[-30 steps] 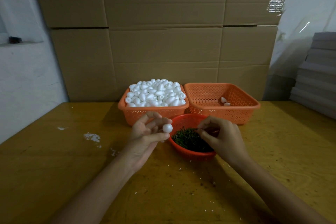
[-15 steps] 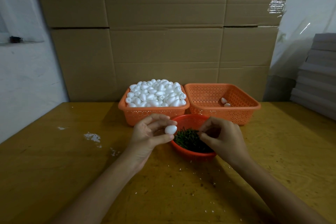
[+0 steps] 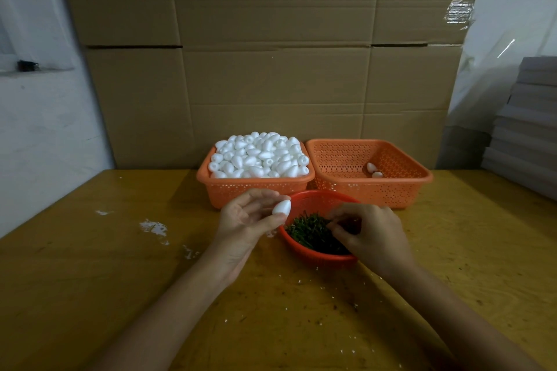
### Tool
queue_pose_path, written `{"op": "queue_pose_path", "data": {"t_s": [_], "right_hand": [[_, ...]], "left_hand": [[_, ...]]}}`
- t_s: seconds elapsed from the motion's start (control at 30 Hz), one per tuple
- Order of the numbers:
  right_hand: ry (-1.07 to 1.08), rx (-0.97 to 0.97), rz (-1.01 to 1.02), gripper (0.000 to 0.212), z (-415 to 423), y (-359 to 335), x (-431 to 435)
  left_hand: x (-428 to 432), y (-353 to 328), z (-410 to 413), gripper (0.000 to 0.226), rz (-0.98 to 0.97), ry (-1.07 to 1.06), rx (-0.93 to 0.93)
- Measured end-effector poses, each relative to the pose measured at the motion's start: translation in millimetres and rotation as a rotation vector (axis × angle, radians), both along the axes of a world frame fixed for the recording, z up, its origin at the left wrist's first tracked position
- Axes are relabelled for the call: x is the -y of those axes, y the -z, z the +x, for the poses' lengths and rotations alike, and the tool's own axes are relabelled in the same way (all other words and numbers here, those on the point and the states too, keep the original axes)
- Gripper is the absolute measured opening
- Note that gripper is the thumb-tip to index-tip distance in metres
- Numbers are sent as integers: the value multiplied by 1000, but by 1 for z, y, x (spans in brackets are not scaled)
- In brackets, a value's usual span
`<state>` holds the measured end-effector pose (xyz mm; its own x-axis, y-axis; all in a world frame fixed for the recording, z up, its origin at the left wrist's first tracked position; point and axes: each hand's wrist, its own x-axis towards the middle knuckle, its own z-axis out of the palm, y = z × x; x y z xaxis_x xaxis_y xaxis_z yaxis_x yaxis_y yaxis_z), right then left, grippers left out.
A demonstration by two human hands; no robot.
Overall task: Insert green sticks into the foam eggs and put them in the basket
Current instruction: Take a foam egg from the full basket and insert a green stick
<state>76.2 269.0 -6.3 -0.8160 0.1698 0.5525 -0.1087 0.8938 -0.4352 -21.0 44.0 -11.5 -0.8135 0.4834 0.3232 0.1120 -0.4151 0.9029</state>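
Cardboard boxes (image 3: 271, 69) are standing behind the wooden table (image 3: 90, 280). The far left basket (image 3: 256, 188) is brimming with foam eggs. My left hand (image 3: 244, 220) is pinching one egg (image 3: 281, 208) between thumb and fingertips, beside the red bowl (image 3: 319, 259) of green sticks (image 3: 310, 232). My right hand (image 3: 373, 235) is curling its fingers over the sticks; I cannot tell if it grips one. The far right basket (image 3: 391, 190) is holding two finished eggs (image 3: 373, 170).

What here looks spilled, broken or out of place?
White crumbs lie scattered on the table left of the left hand, which holds an egg, with finer specks nearer the person. Probably foam bits. Nothing else looks spilled or broken.
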Motion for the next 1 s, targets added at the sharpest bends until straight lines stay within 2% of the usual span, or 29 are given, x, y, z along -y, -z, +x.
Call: {"op": "queue_pose_path", "data": {"t_s": [0.2, 0.43, 0.7, 1.0], "right_hand": [[0, 45, -4, 23, -3, 4, -3], [-27, 51, -123, 19, -5, 5, -4], [-25, 48, -140, 23, -3, 3, -5], [-30, 64, -150, 19, -2, 0, -4]], "left_hand": [[0, 0, -1, 39, 42, 23, 49], [1, -4, 1, 50, 108, 43, 122], [2, -3, -2, 46, 169, 85, 154], [3, -2, -4, 58, 203, 110, 181]]}}
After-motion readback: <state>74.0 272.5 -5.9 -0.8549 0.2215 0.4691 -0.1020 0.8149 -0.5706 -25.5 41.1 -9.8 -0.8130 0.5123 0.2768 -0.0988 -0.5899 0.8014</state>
